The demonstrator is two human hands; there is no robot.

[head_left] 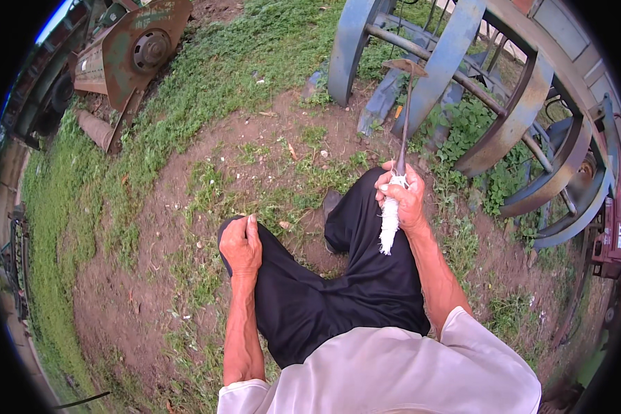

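Note:
I am squatting in dark trousers [345,303]. My right hand [401,196] grips a long hand tool at its white-wrapped handle [389,231], near my right knee. Its thin dark metal shaft [405,127] rises to a flat rusty blade [405,66] in front of the blue metal frame. My left hand [241,243] rests on my left knee with its fingers curled and thumb along them; I cannot make out whether anything is inside.
Curved blue farm implement bars [428,83] stand at the front right, over weeds [497,183]. A rusty green machine [131,52] sits at the upper left. Dirt with patchy grass [145,262] surrounds me. Red metal machinery [610,241] is at the far right.

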